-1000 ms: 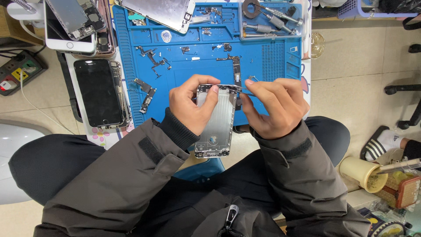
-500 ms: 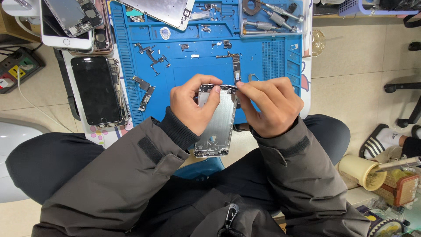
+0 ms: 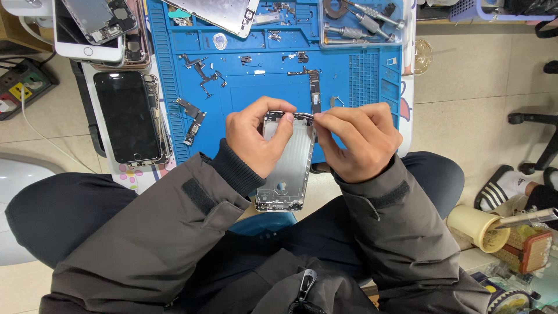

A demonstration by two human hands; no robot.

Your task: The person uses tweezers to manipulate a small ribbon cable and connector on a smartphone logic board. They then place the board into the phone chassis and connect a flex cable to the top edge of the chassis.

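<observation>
Phone shell (image 3: 288, 166), silver and stripped, sits upright between my hands over my lap, just off the near edge of the blue mat (image 3: 360, 75). My left hand (image 3: 256, 136) wraps its left side, thumb curled onto the top edge. My right hand (image 3: 360, 139) pinches closed at the top right corner; what it grips there is too small to tell. I'd keep the left grip firm and pull gently, straight. Loose parts and a black screen (image 3: 128, 116) lie beyond.
</observation>
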